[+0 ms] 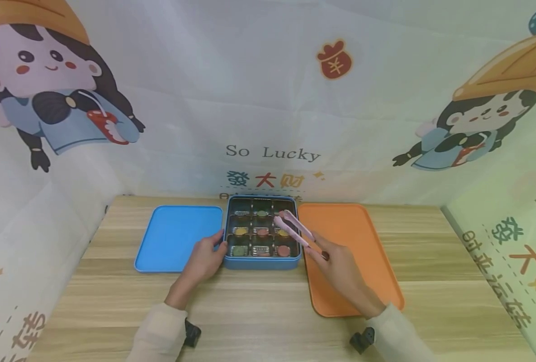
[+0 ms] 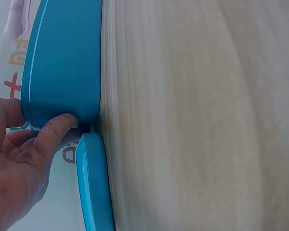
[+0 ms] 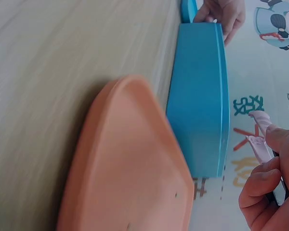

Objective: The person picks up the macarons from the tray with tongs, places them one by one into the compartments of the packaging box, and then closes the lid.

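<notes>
A blue box point(image 1: 263, 263) with a grid of compartments holds small round pieces in green, yellow and red, some over clear ridged bits. Beside its left wall, my left hand point(image 1: 207, 256) grips the edge, a fingertip pressing the blue side in the left wrist view. My right hand point(image 1: 340, 261) holds pale pink tongs point(image 1: 295, 233) from the right, thumb and fingers around their handle. The tong tips stand apart over the back right compartment, by a reddish piece point(image 1: 282, 214). Nothing shows between them in the right wrist view.
A flat blue lid point(image 1: 182, 236) lies left of the box, close to its wall. To the right an orange tray point(image 1: 353, 241) lies under my right hand. Behind the wooden table point(image 1: 258, 317) hangs a printed cloth point(image 1: 231, 75), which also covers both sides.
</notes>
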Demonstrator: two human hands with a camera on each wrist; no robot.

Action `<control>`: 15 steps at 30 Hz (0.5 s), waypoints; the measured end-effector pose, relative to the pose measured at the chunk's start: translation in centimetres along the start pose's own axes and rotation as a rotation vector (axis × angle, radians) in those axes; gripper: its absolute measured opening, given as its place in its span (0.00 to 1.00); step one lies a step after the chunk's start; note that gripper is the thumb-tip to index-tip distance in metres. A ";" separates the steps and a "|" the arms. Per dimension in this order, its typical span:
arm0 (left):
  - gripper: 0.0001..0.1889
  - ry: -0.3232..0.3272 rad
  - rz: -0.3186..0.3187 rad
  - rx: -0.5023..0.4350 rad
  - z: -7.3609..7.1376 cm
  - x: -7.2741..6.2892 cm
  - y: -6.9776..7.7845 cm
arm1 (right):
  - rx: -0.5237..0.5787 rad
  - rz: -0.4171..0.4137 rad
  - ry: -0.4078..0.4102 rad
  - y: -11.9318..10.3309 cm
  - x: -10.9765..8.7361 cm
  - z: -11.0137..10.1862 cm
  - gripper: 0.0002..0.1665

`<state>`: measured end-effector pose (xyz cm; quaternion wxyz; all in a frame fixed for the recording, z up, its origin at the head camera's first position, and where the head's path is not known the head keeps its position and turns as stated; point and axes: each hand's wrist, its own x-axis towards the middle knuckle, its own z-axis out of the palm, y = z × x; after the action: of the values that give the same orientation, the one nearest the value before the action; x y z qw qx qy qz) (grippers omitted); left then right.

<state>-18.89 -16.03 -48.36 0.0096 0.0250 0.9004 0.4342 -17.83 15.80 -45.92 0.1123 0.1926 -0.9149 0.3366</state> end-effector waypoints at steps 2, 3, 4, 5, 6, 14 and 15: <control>0.27 0.001 0.006 0.001 0.0 0.0 0.0 | -0.016 -0.007 0.000 0.5 -0.5 -0.6 0.28; 0.27 0.001 0.007 0.003 0.0 0.0 -0.1 | -0.020 -0.011 0.000 0.7 -0.8 -0.8 0.28; 0.27 -0.005 0.009 -0.001 -0.1 -0.1 0.0 | -0.028 -0.015 0.001 1.0 -1.1 -1.0 0.28; 0.27 -0.007 0.008 -0.005 -0.1 -0.1 0.0 | -0.040 -0.020 0.003 1.3 -1.3 -1.2 0.28; 0.27 -0.011 0.005 -0.009 -0.1 -0.1 0.0 | -0.051 -0.027 0.008 1.6 -1.6 -1.4 0.28; 0.27 -0.024 -0.017 -0.029 0.0 0.0 0.0 | -0.102 -0.089 0.071 3.7 -3.5 -2.7 0.26; 0.27 -0.027 -0.020 -0.031 0.0 0.0 0.0 | -0.099 -0.094 0.077 3.9 -3.8 -2.9 0.26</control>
<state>-18.91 -16.04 -48.34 0.0266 0.0218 0.8934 0.4479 -15.86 21.46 -47.23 0.1725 0.2163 -0.9154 0.2923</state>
